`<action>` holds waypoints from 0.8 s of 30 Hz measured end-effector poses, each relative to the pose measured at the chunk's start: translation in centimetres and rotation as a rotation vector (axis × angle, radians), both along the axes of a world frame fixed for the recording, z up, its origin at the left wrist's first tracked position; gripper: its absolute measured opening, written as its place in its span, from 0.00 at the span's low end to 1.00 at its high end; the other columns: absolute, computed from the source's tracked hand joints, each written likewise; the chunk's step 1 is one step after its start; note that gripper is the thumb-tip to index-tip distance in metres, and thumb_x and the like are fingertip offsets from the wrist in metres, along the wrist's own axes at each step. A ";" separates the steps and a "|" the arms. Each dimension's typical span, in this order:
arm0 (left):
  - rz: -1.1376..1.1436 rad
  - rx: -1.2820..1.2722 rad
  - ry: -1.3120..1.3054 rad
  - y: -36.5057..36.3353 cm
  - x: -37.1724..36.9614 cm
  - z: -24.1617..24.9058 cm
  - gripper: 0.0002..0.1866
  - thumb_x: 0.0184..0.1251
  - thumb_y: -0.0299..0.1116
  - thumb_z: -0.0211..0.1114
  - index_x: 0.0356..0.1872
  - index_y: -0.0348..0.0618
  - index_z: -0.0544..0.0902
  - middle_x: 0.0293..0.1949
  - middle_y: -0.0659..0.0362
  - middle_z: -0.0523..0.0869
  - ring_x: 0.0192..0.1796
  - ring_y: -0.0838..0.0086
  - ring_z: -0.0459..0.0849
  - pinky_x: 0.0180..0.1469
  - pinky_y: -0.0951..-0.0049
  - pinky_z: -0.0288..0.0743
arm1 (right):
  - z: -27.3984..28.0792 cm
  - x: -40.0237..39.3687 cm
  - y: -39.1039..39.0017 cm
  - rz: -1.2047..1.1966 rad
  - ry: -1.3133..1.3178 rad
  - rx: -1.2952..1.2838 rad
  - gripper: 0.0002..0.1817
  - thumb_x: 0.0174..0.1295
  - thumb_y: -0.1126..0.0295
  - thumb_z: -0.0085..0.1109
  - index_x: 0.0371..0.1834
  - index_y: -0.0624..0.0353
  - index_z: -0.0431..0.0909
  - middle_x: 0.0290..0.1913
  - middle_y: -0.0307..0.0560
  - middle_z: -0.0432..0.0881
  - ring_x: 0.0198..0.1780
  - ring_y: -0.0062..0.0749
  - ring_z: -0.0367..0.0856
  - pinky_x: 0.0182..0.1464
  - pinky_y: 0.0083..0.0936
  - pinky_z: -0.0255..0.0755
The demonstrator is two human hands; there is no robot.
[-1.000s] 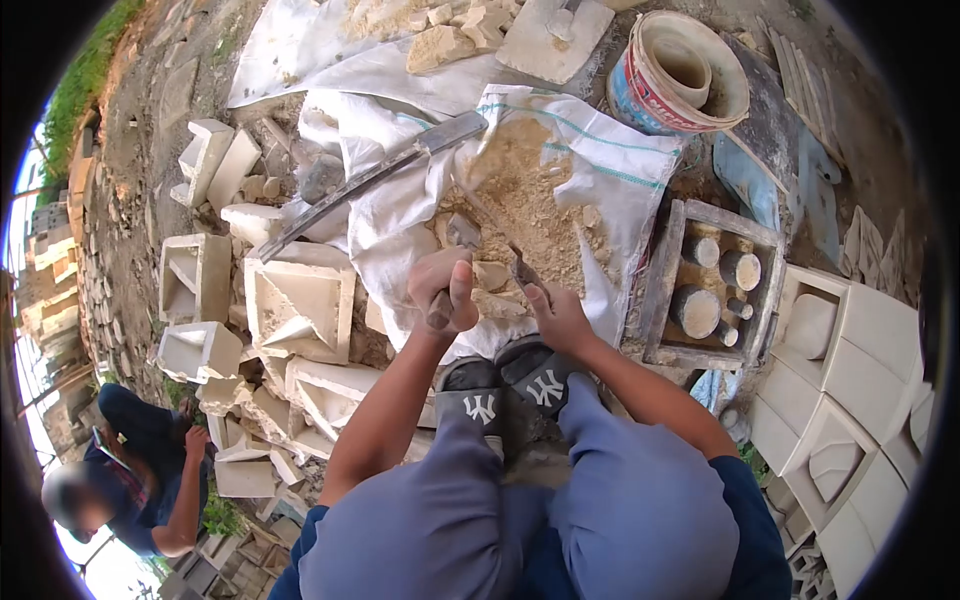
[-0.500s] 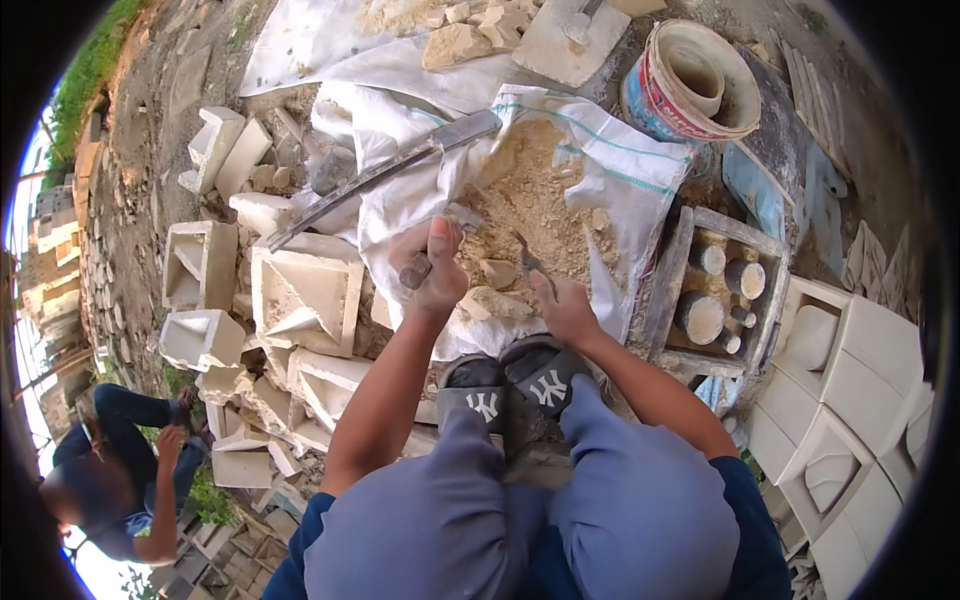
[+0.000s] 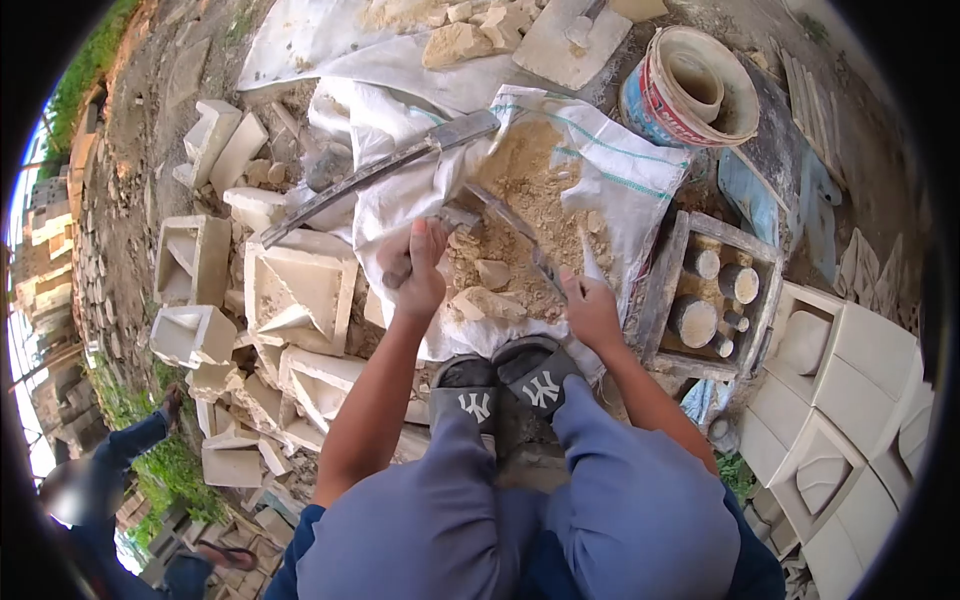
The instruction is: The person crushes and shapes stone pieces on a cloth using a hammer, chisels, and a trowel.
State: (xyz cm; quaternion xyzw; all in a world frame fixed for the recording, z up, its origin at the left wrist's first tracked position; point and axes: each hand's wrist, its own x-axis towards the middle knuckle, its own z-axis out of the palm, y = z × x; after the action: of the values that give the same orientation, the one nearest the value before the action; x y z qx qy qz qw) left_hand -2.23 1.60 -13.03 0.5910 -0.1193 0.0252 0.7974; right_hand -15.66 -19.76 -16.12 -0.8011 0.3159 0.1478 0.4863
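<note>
My left hand (image 3: pixel 424 285) is closed around a short-handled tool that looks like a hammer (image 3: pixel 460 217). Its grey block-shaped end points up and right, and blur softens the fingers. In my right hand (image 3: pixel 592 305) is a long thin metal bar (image 3: pixel 512 220), slanting up and left over the crumbled tan material. A white woven sack (image 3: pixel 625 150) lies under that material. Pale stone chunks (image 3: pixel 488 304) rest just below both hands. Across the sack's left side lies a long metal straightedge (image 3: pixel 370 180), apart from my hands.
Pale cast blocks (image 3: pixel 300 285) are piled at left. On the right are a wooden box (image 3: pixel 665 290) with several cylinders, a paint bucket (image 3: pixel 645 95) and stacked pale blocks (image 3: pixel 850 400). A trowel lies on a flat board (image 3: pixel 550 50). Another person (image 3: pixel 125 445) is at lower left.
The metal bar in my right hand has swung up and left, showing its full length. My right hand moved slightly right, the left slightly left. The other person's legs have shifted.
</note>
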 end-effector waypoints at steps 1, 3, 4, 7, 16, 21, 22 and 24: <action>-0.035 0.153 0.063 0.2 0.6 0.3 0.26 0.82 0.35 0.51 0.17 0.41 0.62 0.16 0.66 0.64 0.20 0.79 0.59 0.26 0.74 0.55 | 0.4 -0.5 -0.4 0.013 0.004 -0.001 0.32 0.72 0.46 0.52 0.26 0.69 0.79 0.22 0.64 0.78 0.28 0.58 0.80 0.37 0.45 0.72; -0.112 0.461 0.073 0.2 2.5 1.8 0.22 0.78 0.39 0.59 0.22 0.38 0.70 0.19 0.65 0.69 0.23 0.78 0.65 0.28 0.75 0.61 | 1.2 -0.6 -1.4 -0.041 -0.104 -0.178 0.24 0.71 0.52 0.58 0.33 0.67 0.81 0.31 0.62 0.83 0.36 0.55 0.84 0.42 0.43 0.74; -0.104 0.457 0.069 0.1 3.0 2.5 0.22 0.78 0.39 0.59 0.22 0.38 0.70 0.19 0.65 0.69 0.23 0.78 0.65 0.28 0.75 0.61 | 1.8 -0.5 -1.8 -0.035 -0.110 -0.182 0.24 0.71 0.52 0.58 0.33 0.67 0.81 0.31 0.62 0.83 0.36 0.55 0.84 0.42 0.43 0.74; -0.390 0.770 0.030 0.0 4.4 3.8 0.14 0.70 0.36 0.69 0.34 0.41 0.73 0.27 0.63 0.73 0.31 0.77 0.70 0.35 0.75 0.67 | 4.9 1.3 -2.8 0.125 -0.440 -0.473 0.15 0.67 0.61 0.63 0.42 0.64 0.83 0.42 0.60 0.85 0.47 0.51 0.84 0.51 0.40 0.75; -0.625 1.183 -0.405 1.8 7.9 0.1 0.39 0.67 0.51 0.69 0.72 0.43 0.63 0.72 0.46 0.67 0.76 0.52 0.64 0.75 0.52 0.55 | 12.4 14.9 3.6 0.846 -0.896 -0.194 0.21 0.64 0.58 0.66 0.51 0.64 0.79 0.52 0.55 0.81 0.58 0.49 0.79 0.62 0.41 0.71; -0.455 1.185 -0.235 5.5 6.6 1.9 0.38 0.66 0.52 0.68 0.69 0.40 0.66 0.68 0.48 0.72 0.72 0.53 0.68 0.71 0.54 0.62 | 10.7 17.8 5.8 0.779 -0.647 0.156 0.12 0.70 0.62 0.59 0.36 0.62 0.78 0.30 0.43 0.80 0.32 0.31 0.77 0.38 0.28 0.71; -0.425 1.144 -0.109 6.6 6.3 3.0 0.36 0.66 0.52 0.68 0.66 0.40 0.68 0.64 0.49 0.76 0.69 0.52 0.70 0.69 0.54 0.65 | 10.2 18.1 6.3 0.592 -0.489 0.385 0.14 0.73 0.65 0.56 0.30 0.60 0.76 0.25 0.38 0.76 0.25 0.25 0.72 0.32 0.22 0.66; -0.250 1.035 -0.181 8.9 4.4 2.1 0.32 0.67 0.51 0.67 0.63 0.40 0.70 0.57 0.50 0.79 0.64 0.50 0.72 0.65 0.53 0.66 | 10.4 18.4 7.9 0.383 -0.613 0.516 0.23 0.77 0.60 0.52 0.20 0.55 0.70 0.17 0.32 0.66 0.20 0.17 0.59 0.25 0.19 0.53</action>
State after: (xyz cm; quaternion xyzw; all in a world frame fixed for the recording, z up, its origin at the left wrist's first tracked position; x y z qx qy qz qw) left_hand 2.17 10.49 -10.91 0.8835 -0.2537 -0.0810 0.3853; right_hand 2.73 -11.81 -5.70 -0.7044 -0.0441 0.0650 0.7055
